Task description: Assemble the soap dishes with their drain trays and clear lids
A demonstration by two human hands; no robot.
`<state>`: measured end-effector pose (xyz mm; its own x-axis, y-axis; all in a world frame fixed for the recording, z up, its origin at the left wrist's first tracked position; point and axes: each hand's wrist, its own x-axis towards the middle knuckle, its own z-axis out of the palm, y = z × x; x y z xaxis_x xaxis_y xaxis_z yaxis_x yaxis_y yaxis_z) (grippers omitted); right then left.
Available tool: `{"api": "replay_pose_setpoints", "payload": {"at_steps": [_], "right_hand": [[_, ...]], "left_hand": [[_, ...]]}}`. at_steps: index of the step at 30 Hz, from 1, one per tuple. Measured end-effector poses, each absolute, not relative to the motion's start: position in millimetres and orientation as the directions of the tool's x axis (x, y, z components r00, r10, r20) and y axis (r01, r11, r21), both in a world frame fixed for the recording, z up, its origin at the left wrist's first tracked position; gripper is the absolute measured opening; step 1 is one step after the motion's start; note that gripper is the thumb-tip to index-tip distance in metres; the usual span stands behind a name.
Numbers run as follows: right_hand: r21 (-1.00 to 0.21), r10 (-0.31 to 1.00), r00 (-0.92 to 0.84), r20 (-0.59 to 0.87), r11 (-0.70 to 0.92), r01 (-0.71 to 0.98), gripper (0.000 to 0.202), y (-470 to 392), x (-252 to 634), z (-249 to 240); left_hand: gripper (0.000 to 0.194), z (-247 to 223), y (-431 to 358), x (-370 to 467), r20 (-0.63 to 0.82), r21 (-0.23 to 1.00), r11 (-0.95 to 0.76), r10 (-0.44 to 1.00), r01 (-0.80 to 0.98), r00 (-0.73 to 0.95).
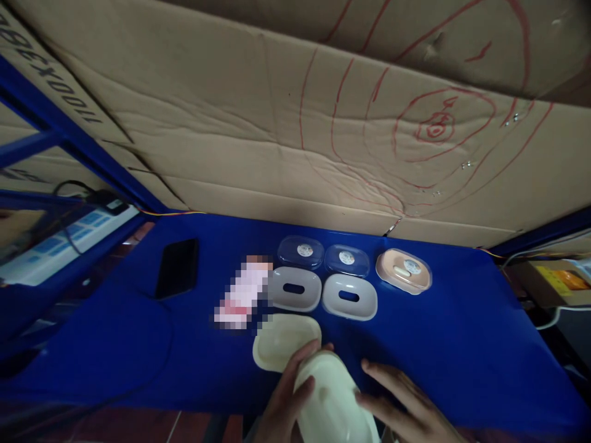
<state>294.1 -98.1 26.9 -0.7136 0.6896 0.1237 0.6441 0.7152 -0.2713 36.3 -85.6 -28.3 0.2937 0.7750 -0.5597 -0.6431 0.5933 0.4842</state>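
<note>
My left hand (pixel 292 394) grips a cream plastic soap box base (pixel 330 400) at the near edge of the table, thumb on top and fingers around its left side. Beside it my right hand (pixel 406 400) has its fingers spread; one fingertip is at the base's right edge. A second cream base (pixel 281 343) lies just beyond my left hand. Behind it are two pale slotted trays, the left tray (pixel 295 298) and the right tray (pixel 348 309). Two transparent lids, a left lid (pixel 295 255) and a right lid (pixel 339 261), lie farther back, each with a round sticker.
A peach soap box (pixel 401 271) under a transparent lid sits at the right. To the left are a pixelated pink-white item (pixel 244 292) and a black phone-like slab (pixel 178 269). Cardboard (pixel 231 123) walls the back of the blue table (pixel 452 344). A power strip (pixel 69 240) stands far left.
</note>
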Motion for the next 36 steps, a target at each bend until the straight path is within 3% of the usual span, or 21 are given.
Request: {"api": "replay_pose_setpoints", "payload": {"at_steps": [4, 9, 11, 14, 17, 19, 22, 26, 30, 33, 36], "right_hand": [[-0.235, 0.758, -0.644, 0.107, 0.648, 0.724, 0.055, -111, 282, 2], [-0.249, 0.847, -0.512, 0.140, 0.531, 0.810, 0.080, -111, 254, -29], [-0.296, 0.846, -0.519, 0.123, 0.530, 0.794, 0.078, -104, 258, -34], [-0.305, 0.834, -0.549, 0.055, 0.538, 0.786, 0.072, -95, 276, -39], [-0.274, 0.803, -0.596, -0.010, 0.571, 0.774, 0.069, -89, 293, -43], [-0.246, 0.760, -0.649, 0.000, 0.629, 0.737, 0.071, -84, 303, -43], [-0.216, 0.753, -0.646, 0.124, 0.656, 0.723, 0.080, -60, 326, -38], [-0.241, 0.914, -0.304, 0.269, 0.370, 0.897, 0.090, 16, 380, -27], [-0.340, 0.965, -0.250, 0.084, 0.264, 0.903, 0.085, 82, 426, -16], [-0.390, 0.965, -0.239, 0.107, 0.262, 0.883, 0.084, 78, 426, 3], [-0.434, 0.945, -0.296, 0.139, 0.327, 0.839, 0.098, 34, 386, 26]], "left_hand": [[0.052, -14, -80, 52, -0.586, 0.529, 0.490, 0.801, -0.693, 0.119], [0.057, -14, -83, 65, -0.559, 0.509, 0.521, 0.806, -0.685, 0.196], [0.053, -19, -88, 62, -0.494, 0.596, 0.469, 0.854, -0.651, 0.163], [0.042, -28, -94, 51, -0.299, 0.837, 0.239, 0.953, -0.493, -0.045], [0.033, -33, -96, 46, -0.215, 0.917, 0.162, 0.971, -0.364, -0.109], [0.033, -35, -95, 49, -0.228, 0.906, 0.188, 0.972, -0.378, -0.063], [0.031, -33, -91, 57, -0.212, 0.902, 0.186, 0.977, -0.389, -0.024], [0.028, -28, -81, 63, -0.197, 0.899, 0.184, 0.980, -0.396, 0.009], [0.029, -26, -65, 65, -0.214, 0.853, 0.211, 0.976, -0.477, 0.049], [0.042, -28, -53, 74, -0.241, 0.787, 0.264, 0.964, -0.558, 0.116], [0.072, -29, -43, 89, -0.279, 0.611, 0.392, 0.920, -0.688, 0.276]]}}
